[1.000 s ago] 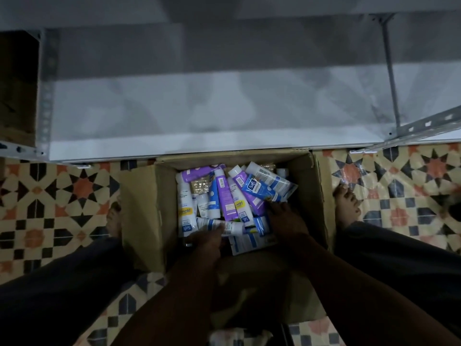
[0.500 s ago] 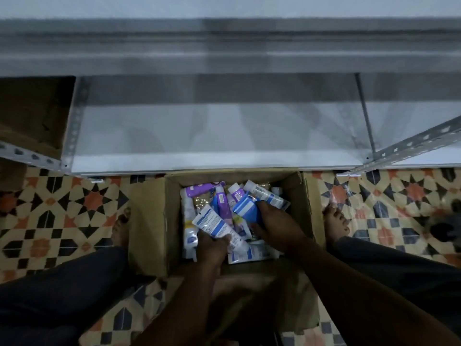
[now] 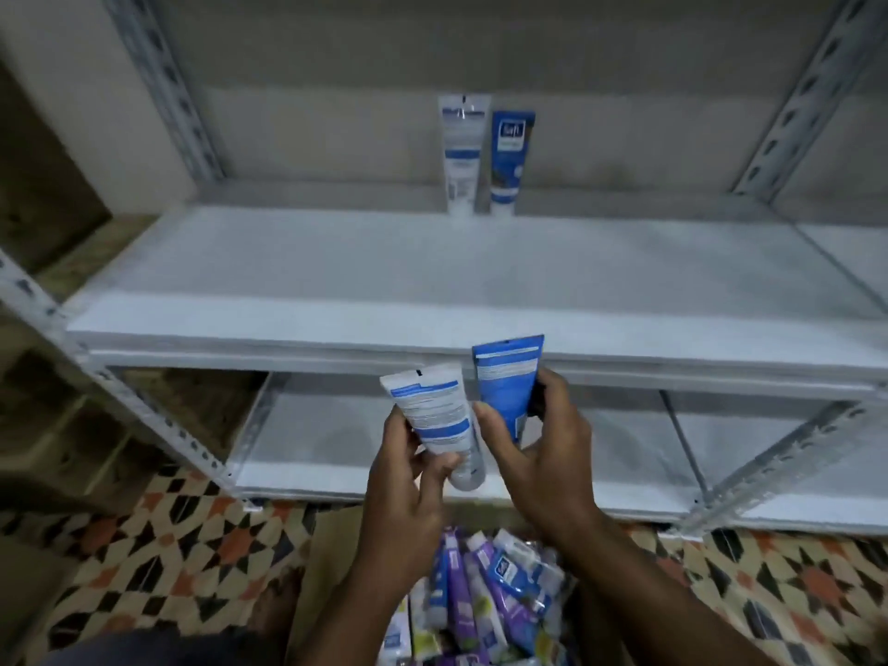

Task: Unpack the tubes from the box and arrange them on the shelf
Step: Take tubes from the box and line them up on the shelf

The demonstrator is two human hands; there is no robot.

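My left hand [image 3: 408, 478] grips a white tube with blue bands [image 3: 432, 415], cap down, in front of the shelf edge. Beside it my right hand [image 3: 543, 449] grips a blue tube [image 3: 507, 382], crimped end up. Both tubes are held just below the front lip of the white middle shelf [image 3: 336, 281]. At the back of that shelf two tubes stand upright against the wall: a white tube [image 3: 462, 156] and a blue tube [image 3: 509, 161]. Below my arms the cardboard box [image 3: 326, 545] holds several purple, blue and white tubes [image 3: 490, 598].
Grey perforated metal uprights [image 3: 168, 88] frame the rack on both sides. A lower white shelf [image 3: 312, 439] lies under the middle one. The box stands on a patterned tile floor [image 3: 168, 545]. A bare foot [image 3: 276, 603] rests left of the box.
Both hands rose out of the box, each carrying a tube, up to the front edge of the middle shelf. The view tilted up from the box to the rack.
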